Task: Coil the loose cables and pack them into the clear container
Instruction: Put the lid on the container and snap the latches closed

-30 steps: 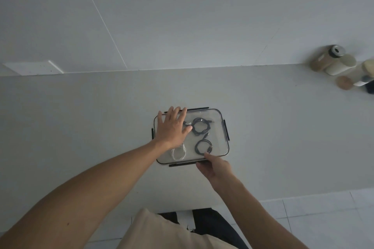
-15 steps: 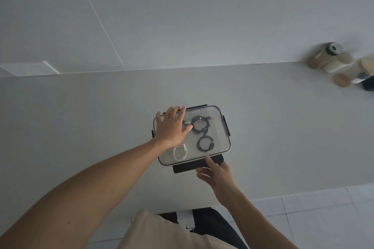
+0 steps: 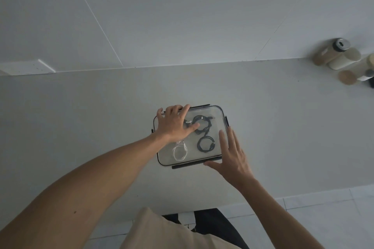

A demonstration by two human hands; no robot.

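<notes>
Clear rounded container at frame centre, coiled cables inside
My left hand presses flat on its lid; right hand spread at its corner

A pale counter runs across the view, backed by a white panelled wall. A white socket plate sits on the wall at far left, just above the counter. At far right stands a cluster of jars — one tan with a dark lid, a cream one just beside it, a round cork-coloured lid nearer the front. White floor tiles show below the counter edge — also a beige shirt and dark trousers.
</notes>
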